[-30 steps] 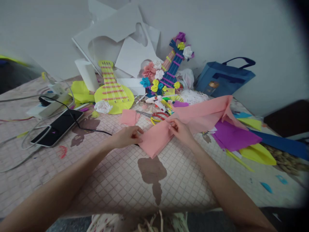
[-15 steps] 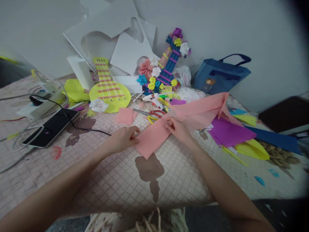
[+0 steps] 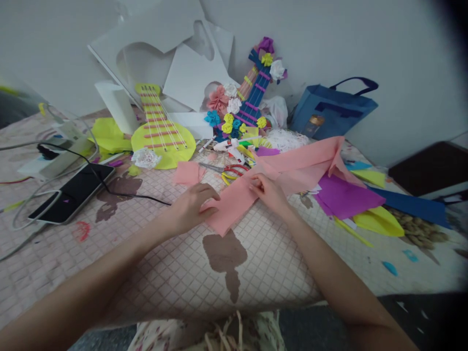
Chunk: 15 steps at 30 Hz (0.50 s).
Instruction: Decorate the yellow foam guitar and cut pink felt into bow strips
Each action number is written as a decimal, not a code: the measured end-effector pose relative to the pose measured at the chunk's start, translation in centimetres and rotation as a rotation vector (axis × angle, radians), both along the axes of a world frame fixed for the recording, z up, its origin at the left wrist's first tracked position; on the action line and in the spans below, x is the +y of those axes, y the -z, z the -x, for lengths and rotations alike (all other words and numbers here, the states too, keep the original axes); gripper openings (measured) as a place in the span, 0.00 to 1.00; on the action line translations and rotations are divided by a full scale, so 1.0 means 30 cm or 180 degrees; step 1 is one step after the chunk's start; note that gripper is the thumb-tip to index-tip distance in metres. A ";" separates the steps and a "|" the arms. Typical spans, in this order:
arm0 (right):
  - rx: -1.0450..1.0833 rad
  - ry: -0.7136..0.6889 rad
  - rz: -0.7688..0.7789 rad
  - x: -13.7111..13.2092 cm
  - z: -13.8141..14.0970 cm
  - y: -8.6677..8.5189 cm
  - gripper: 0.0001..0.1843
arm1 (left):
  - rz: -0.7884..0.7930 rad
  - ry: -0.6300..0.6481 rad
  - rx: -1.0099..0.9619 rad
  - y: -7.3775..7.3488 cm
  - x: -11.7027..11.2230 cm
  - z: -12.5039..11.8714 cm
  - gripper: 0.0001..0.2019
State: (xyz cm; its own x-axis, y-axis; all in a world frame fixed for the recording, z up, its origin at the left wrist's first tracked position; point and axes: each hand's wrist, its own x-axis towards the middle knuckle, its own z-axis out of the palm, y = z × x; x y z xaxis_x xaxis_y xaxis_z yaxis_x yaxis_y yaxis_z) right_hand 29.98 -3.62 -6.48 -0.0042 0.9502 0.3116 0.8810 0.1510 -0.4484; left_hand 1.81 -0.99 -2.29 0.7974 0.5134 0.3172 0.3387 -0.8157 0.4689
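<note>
A long strip of pink crepe paper (image 3: 234,204) slants across the middle of the table. Its far part rises in a loose fold toward the right. At the strip's near left end is my left hand (image 3: 190,207), thumb and fingers apart over the paper's edge. My right hand (image 3: 270,192) pinches the strip farther along, fingertips closed on its upper side. A small stack of cut pink paper pieces (image 3: 187,173) lies just beyond my left hand. Behind the strip are red-handled scissors (image 3: 234,169) and a white glue gun (image 3: 231,147), partly among other scraps.
A yellow paper guitar (image 3: 164,141) and a blue flowered guitar (image 3: 252,102) lean at the back. At left are a phone (image 3: 73,192) with cables and a power strip (image 3: 51,163). Purple paper (image 3: 345,197) and a blue bag (image 3: 329,114) are at right.
My left hand has opened from a closer grip at the strip's edge and reaches a little farther over the paper. My right hand keeps its pinch. The view has shifted slightly.
</note>
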 end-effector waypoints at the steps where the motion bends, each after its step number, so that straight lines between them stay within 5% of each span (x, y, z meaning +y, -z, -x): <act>1: -0.0003 -0.0009 0.0003 0.001 -0.002 0.002 0.12 | -0.0003 0.0258 0.0014 -0.003 -0.006 -0.003 0.10; 6: -0.0076 -0.0066 0.0022 0.005 -0.006 0.006 0.11 | -0.0223 0.1187 0.0527 -0.004 -0.043 -0.012 0.24; 11: -0.0040 -0.0080 0.0039 0.007 -0.008 0.007 0.11 | -0.0596 0.1181 0.1148 0.029 -0.067 -0.007 0.35; 15: 0.0021 -0.0037 0.0067 0.007 -0.007 0.009 0.10 | -0.1033 0.0989 0.1269 0.066 -0.069 -0.012 0.31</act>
State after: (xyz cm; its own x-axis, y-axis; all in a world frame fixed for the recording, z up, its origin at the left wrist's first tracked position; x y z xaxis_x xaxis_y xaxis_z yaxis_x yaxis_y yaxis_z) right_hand 30.20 -3.42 -6.73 -0.0133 0.9564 0.2917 0.8762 0.1516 -0.4574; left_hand 2.16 -3.07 -4.27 0.9843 0.1642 0.0644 0.1600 -0.9850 0.0651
